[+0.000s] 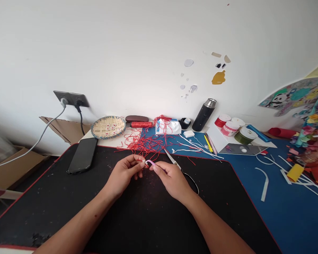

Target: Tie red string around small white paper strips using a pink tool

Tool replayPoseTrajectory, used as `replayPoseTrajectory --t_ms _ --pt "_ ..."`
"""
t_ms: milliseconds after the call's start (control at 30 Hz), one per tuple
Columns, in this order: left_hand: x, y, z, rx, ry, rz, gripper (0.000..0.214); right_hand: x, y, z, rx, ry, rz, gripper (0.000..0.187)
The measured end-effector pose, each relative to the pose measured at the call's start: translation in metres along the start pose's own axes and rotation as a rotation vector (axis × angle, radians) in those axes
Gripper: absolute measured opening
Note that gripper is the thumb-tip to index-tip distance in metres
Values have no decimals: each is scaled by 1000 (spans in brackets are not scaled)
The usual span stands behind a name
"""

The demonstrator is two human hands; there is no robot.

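Over the black mat, my left hand (125, 173) is closed in a pinch on a small white piece (145, 162) with red cord about it. My right hand (172, 178) is closed around a thin, curved pink-purple tool (151, 162), whose pale tip reaches the white piece. The exact kind of this tool is too small to make out. Just beyond both hands lies a tangled heap of red cords (145, 143). Scissors (173, 160) rest behind my right hand, which partly covers them.
A phone (82, 155) and a woven basket (108, 127) are at left. Behind the cords stand a red thread spool (141, 124) and a tissue pack (172, 127). Farther right are a black flask (204, 114), ribbon rolls (230, 127) on a white box and paper scraps (265, 183).
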State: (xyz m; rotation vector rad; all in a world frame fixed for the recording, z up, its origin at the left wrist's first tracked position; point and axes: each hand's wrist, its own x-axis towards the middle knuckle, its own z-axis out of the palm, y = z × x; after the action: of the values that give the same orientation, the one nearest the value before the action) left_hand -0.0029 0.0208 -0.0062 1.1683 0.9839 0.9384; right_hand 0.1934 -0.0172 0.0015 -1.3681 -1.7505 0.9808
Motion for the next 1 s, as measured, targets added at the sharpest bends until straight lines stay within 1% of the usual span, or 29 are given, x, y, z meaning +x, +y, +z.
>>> replayPoseTrajectory --t_ms 200,533,1000 --pt "0 -1 0 23 -7 -6 30 0 2 0 -26 -18 3 35" --pt "0 -1 -1 18 -8 -5 31 0 1 -1 -2 -8 1 32" --pt "0 -1 -1 27 -6 -3 31 -1 2 -1 -10 -18 4 34"
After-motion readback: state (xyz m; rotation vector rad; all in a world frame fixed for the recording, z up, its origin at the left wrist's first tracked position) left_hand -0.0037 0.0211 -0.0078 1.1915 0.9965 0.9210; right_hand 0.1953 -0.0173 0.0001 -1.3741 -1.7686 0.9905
